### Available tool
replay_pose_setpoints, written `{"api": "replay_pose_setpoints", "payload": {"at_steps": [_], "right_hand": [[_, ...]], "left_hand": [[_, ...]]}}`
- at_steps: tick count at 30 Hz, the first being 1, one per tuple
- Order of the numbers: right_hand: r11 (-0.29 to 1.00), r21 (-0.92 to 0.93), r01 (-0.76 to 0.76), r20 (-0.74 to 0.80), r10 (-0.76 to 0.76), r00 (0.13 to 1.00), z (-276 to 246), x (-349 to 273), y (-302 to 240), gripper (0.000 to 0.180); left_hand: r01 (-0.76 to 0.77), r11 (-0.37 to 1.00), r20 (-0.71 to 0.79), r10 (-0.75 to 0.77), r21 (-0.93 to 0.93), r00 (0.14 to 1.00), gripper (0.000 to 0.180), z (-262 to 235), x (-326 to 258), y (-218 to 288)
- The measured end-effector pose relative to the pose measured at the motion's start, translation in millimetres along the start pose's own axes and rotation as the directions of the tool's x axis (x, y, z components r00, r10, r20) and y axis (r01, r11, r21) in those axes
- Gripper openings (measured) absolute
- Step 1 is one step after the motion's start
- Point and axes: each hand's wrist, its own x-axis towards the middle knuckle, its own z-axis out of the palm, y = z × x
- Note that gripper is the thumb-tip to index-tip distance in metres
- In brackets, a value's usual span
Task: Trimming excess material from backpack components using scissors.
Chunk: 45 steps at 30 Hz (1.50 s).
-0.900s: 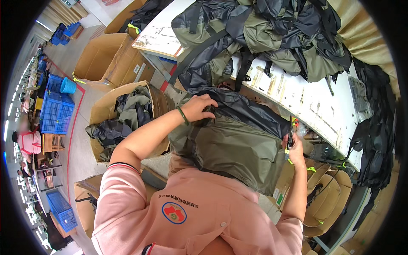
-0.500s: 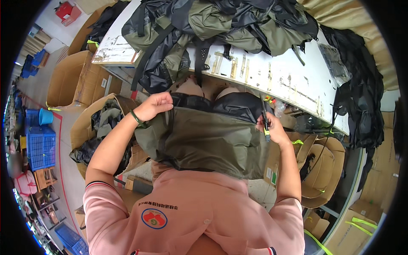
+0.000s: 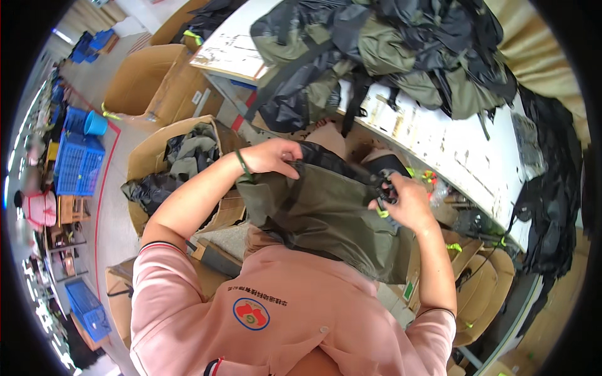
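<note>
Fabric, soft and light: an olive bag [image 3: 326,213] hangs before the chest, below the bench [image 3: 451,138]. Left hand [image 3: 273,156] and right hand [image 3: 404,200] each pinch its black top edge, probably the surest hold.

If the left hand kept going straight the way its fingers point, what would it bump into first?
The left hand grips the top edge of the olive-green bag, fingers pointing toward the right hand. Going straight on, it would likely run along the bag's black rim first, then meet that hand; depth is unclear.
</note>
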Motion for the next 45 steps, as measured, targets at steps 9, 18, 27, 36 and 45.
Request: {"api": "replay_pose_setpoints", "payload": {"at_steps": [9,18,27,36,45], "right_hand": [[0.976,-0.053,0.212,0.154,-0.202,0.967,6.7,38.6,-39.5,0.054],[0.957,-0.126,0.261,0.193,-0.234,0.953,-6.9,48.1,-43.2,0.053],[0.967,-0.12,0.225,0.193,-0.2,0.961,-13.7,46.1,-45.0,0.052],[0.947,-0.153,0.282,0.127,-0.264,0.956,-16.5,45.7,-50.5,0.049],[0.968,-0.111,0.226,0.176,-0.205,0.963,-14.5,43.7,-41.6,0.041]], "left_hand": [[-0.039,0.998,0.018,0.038,0.052,0.999,0.028,9.6,-5.0,10.4],[-0.026,0.993,0.064,0.019,0.115,0.998,0.024,9.6,-2.0,24.7],[-0.026,0.988,0.086,0.013,0.155,0.996,0.024,14.9,-0.2,37.3],[-0.026,0.983,0.089,0.01,0.181,0.996,0.022,16.3,0.6,44.3],[-0.045,0.962,0.083,0.023,0.27,0.996,0.026,15.0,1.1,43.2]]}}
